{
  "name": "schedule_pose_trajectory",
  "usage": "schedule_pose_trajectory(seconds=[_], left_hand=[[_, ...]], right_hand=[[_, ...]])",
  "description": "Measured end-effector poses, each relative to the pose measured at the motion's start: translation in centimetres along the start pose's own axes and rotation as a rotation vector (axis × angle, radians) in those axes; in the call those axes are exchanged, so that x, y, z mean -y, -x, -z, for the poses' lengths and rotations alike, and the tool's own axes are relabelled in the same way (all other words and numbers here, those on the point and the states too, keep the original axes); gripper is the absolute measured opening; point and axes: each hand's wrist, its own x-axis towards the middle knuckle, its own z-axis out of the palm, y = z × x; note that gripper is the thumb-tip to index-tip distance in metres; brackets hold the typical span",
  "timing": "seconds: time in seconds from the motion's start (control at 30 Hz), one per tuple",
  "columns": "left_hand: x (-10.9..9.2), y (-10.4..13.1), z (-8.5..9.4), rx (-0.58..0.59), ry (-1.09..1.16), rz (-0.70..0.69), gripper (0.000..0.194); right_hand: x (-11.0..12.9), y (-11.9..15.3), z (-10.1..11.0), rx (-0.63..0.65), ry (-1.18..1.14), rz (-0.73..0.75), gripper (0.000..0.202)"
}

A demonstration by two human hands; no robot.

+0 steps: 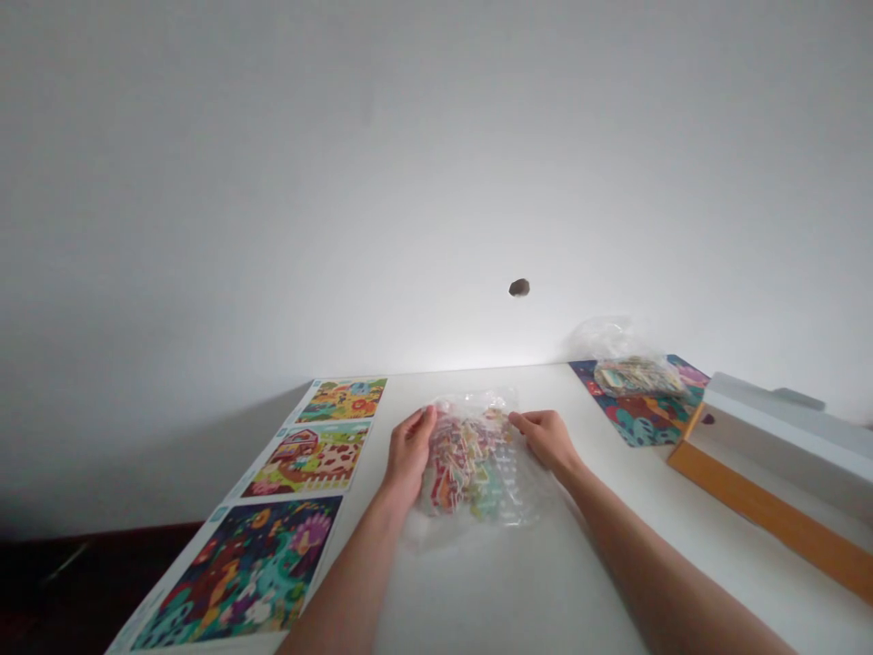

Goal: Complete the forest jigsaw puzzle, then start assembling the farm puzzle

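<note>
A clear plastic bag of colourful puzzle pieces [470, 468] is held between my two hands over the middle of the white table. My left hand [409, 446] grips the bag's left edge, thumb on top and fingers curled behind. At the upper right edge, my right hand [546, 435] pinches the plastic between thumb and fingers. Red, yellow and green pieces show through the film, bunched toward the bag's left and middle. Whether the bag rests on the table or hangs just above it, I cannot tell.
Three illustrated picture sheets [235, 573] line the table's left side. At the back right, a second clear bag of pieces [637, 375] lies on a dark picture sheet [655, 420]. An open orange and white box [770, 496] sits at the right. A wall [436, 182] rises behind.
</note>
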Motion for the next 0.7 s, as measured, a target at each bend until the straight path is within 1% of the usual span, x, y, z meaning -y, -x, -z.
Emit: schedule_pose_trajectory(seconds=[0.07, 0.13, 0.2, 0.27, 0.33, 0.37, 0.47, 0.53, 0.6, 0.67, 0.7], left_hand=[[-0.2, 0.0, 0.0, 0.023, 0.009, 0.008, 0.048], [-0.3, 0.0, 0.4, 0.042, -0.056, 0.012, 0.047], [-0.3, 0.0, 0.9, 0.012, -0.259, -0.012, 0.044], [-0.4, 0.0, 1.4, -0.034, -0.551, -0.066, 0.039], [-0.5, 0.2, 1.7, -0.023, -0.75, -0.106, 0.036], [-0.5, 0.2, 1.8, -0.006, -0.796, -0.121, 0.035], [-0.6, 0.4, 1.5, 0.012, -0.832, -0.185, 0.035], [-0.6, 0.4, 1.4, -0.004, -0.836, -0.233, 0.037], [-0.6, 0.3, 1.4, -0.004, -0.836, -0.244, 0.038], [-0.7, 0.3, 1.5, 0.004, -0.842, -0.199, 0.038], [-0.8, 0.3, 1.6, 0.006, -0.864, -0.158, 0.036]], right_hand=[[0.0, 0.0, -0.1, -0.055, -0.045, 0.07, 0.042], [0.1, 0.2, -0.4, -0.133, -0.154, 0.137, 0.044], [0.3, 0.4, -0.8, -0.172, -0.265, 0.159, 0.048], [0.5, 0.5, -1.2, -0.17, -0.349, 0.175, 0.05], [0.7, 0.7, -1.4, -0.162, -0.387, 0.211, 0.049], [0.8, 0.7, -1.4, -0.163, -0.387, 0.229, 0.048], [1.0, 0.8, -1.1, -0.21, -0.297, 0.227, 0.045], [0.9, 0.7, -0.7, -0.206, -0.14, 0.144, 0.042], [0.5, 0.5, -0.3, -0.136, 0.019, 0.038, 0.037], [0.0, 0.1, 0.0, -0.059, 0.11, -0.037, 0.033], [-0.3, -0.1, 0.1, -0.043, 0.125, -0.052, 0.031]])
